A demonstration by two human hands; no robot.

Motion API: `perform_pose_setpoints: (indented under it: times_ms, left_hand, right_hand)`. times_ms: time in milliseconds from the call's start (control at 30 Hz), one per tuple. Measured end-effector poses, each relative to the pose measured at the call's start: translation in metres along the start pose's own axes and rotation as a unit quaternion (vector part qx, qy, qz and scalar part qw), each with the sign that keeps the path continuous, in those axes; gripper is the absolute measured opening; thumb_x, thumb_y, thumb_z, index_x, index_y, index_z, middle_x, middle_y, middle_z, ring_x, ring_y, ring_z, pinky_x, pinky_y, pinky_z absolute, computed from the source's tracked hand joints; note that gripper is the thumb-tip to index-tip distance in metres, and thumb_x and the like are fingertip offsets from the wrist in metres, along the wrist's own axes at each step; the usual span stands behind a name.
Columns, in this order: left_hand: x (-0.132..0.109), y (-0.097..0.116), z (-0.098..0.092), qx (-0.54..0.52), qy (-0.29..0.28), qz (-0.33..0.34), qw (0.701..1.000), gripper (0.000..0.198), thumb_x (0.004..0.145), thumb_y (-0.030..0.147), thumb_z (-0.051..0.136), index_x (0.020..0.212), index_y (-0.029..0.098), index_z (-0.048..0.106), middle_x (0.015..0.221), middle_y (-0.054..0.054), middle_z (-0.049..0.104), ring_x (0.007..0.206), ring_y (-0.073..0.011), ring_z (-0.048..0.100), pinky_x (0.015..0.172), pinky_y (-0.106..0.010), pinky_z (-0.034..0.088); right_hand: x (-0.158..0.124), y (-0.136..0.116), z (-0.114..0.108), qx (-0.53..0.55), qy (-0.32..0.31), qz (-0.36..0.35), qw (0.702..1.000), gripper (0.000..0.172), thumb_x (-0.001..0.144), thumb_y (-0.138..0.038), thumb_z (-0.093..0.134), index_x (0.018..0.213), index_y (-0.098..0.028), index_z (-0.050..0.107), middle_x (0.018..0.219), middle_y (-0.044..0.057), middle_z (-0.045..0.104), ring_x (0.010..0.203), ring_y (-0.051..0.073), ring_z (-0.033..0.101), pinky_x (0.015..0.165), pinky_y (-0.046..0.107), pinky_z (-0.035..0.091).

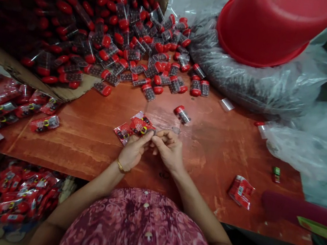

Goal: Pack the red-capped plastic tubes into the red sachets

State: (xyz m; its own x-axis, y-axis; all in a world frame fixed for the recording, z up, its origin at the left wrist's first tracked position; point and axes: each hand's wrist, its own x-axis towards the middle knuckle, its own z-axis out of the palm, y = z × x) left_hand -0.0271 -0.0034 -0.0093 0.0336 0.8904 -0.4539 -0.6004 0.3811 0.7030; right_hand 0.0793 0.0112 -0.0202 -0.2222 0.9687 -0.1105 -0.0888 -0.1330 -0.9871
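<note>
The fingers of the left hand and right hand meet, pinched on a small dark piece (too small to name), just beside red printed packets on the tabletop; work on it looks unfinished. Well left of the fingers, the red packs seem already done, while the heaped red-capped tubes beyond the fingers, and a single tube nearer them, lie outside any packet and appear left.
</note>
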Motion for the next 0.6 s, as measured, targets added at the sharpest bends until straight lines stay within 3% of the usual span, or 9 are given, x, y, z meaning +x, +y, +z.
perform_pose_setpoints:
  times_ms: [67, 133, 233, 300, 400, 467, 500, 533, 600]
  left_hand:
    - [-0.001, 0.007, -0.015, -0.027, 0.036, 0.010, 0.999, 0.030, 0.059, 0.042, 0.075, 0.073, 0.018, 0.065, 0.073, -0.002, 0.069, 0.077, -0.0175, 0.066, 0.072, -0.029, 0.051]
    - [-0.002, 0.022, -0.040, -0.062, 0.100, 0.056, 0.991, 0.028, 0.063, 0.045, 0.071, 0.080, 0.023, 0.065, 0.085, -0.001, 0.072, 0.088, -0.0165, 0.065, 0.080, -0.030, 0.050]
    - [-0.004, 0.050, -0.085, -0.101, 0.215, 0.193, 0.952, 0.031, 0.072, 0.056, 0.058, 0.077, 0.027, 0.064, 0.086, 0.003, 0.072, 0.096, -0.0129, 0.063, 0.084, -0.026, 0.049]
    - [-0.005, 0.063, -0.103, -0.103, 0.265, 0.242, 0.928, 0.043, 0.074, 0.064, 0.048, 0.077, 0.024, 0.063, 0.086, 0.000, 0.072, 0.099, -0.0130, 0.063, 0.083, -0.024, 0.049]
    - [-0.004, 0.065, -0.097, -0.001, 0.277, 0.219, 0.936, 0.050, 0.072, 0.066, 0.048, 0.083, 0.020, 0.064, 0.088, -0.007, 0.071, 0.092, -0.0173, 0.065, 0.081, -0.029, 0.051]
    - [0.001, 0.056, -0.076, 0.190, 0.233, 0.201, 0.932, 0.046, 0.071, 0.057, 0.057, 0.095, 0.018, 0.064, 0.096, -0.009, 0.070, 0.093, -0.0215, 0.065, 0.085, -0.036, 0.049]
    - [0.004, 0.050, -0.065, 0.315, 0.199, 0.209, 0.904, 0.044, 0.071, 0.051, 0.061, 0.100, 0.018, 0.064, 0.103, -0.011, 0.068, 0.100, -0.0245, 0.062, 0.091, -0.040, 0.046]
    - [0.008, 0.044, -0.054, 0.440, 0.163, 0.220, 0.855, 0.042, 0.071, 0.045, 0.063, 0.105, 0.019, 0.064, 0.113, -0.012, 0.065, 0.111, -0.0279, 0.056, 0.097, -0.044, 0.040]
    - [0.017, 0.033, -0.039, 0.630, 0.105, 0.231, 0.734, 0.039, 0.075, 0.036, 0.061, 0.111, 0.020, 0.063, 0.131, -0.013, 0.052, 0.128, -0.0326, 0.038, 0.106, -0.052, 0.027]
  right_hand:
    - [0.008, 0.003, 0.002, -0.079, -0.012, -0.043, 0.996, 0.029, 0.075, -0.048, 0.059, 0.071, -0.021, 0.050, 0.059, -0.003, 0.056, 0.047, 0.010, 0.050, 0.046, 0.023, 0.042]
    - [0.016, 0.005, -0.003, -0.206, -0.003, -0.099, 0.974, 0.027, 0.080, -0.046, 0.055, 0.074, -0.020, 0.055, 0.064, 0.000, 0.059, 0.056, 0.012, 0.053, 0.055, 0.027, 0.045]
    - [0.030, 0.003, -0.024, -0.414, 0.072, -0.169, 0.891, 0.026, 0.084, -0.041, 0.051, 0.088, -0.018, 0.061, 0.083, 0.009, 0.065, 0.077, 0.019, 0.057, 0.074, 0.035, 0.045]
    - [0.041, 0.002, -0.042, -0.522, 0.139, -0.178, 0.823, 0.032, 0.084, -0.039, 0.051, 0.103, -0.015, 0.060, 0.104, 0.015, 0.063, 0.096, 0.026, 0.054, 0.085, 0.042, 0.040]
    - [0.054, 0.005, -0.062, -0.622, 0.180, -0.123, 0.752, 0.042, 0.084, -0.036, 0.048, 0.117, -0.010, 0.054, 0.120, 0.019, 0.055, 0.106, 0.031, 0.047, 0.087, 0.046, 0.036]
    - [0.057, 0.008, -0.067, -0.655, 0.160, -0.090, 0.733, 0.040, 0.087, -0.031, 0.044, 0.120, -0.012, 0.054, 0.120, 0.018, 0.056, 0.105, 0.031, 0.047, 0.085, 0.045, 0.037]
    - [0.056, 0.010, -0.067, -0.665, 0.151, -0.084, 0.727, 0.038, 0.087, -0.029, 0.042, 0.120, -0.013, 0.054, 0.121, 0.017, 0.056, 0.105, 0.031, 0.047, 0.085, 0.044, 0.037]
    - [0.054, 0.012, -0.065, -0.671, 0.151, -0.087, 0.721, 0.038, 0.088, -0.028, 0.041, 0.120, -0.014, 0.054, 0.122, 0.017, 0.056, 0.106, 0.031, 0.046, 0.086, 0.045, 0.036]
    - [0.047, 0.014, -0.059, -0.672, 0.161, -0.113, 0.714, 0.037, 0.088, -0.029, 0.042, 0.119, -0.014, 0.055, 0.125, 0.017, 0.053, 0.109, 0.031, 0.044, 0.087, 0.045, 0.035]
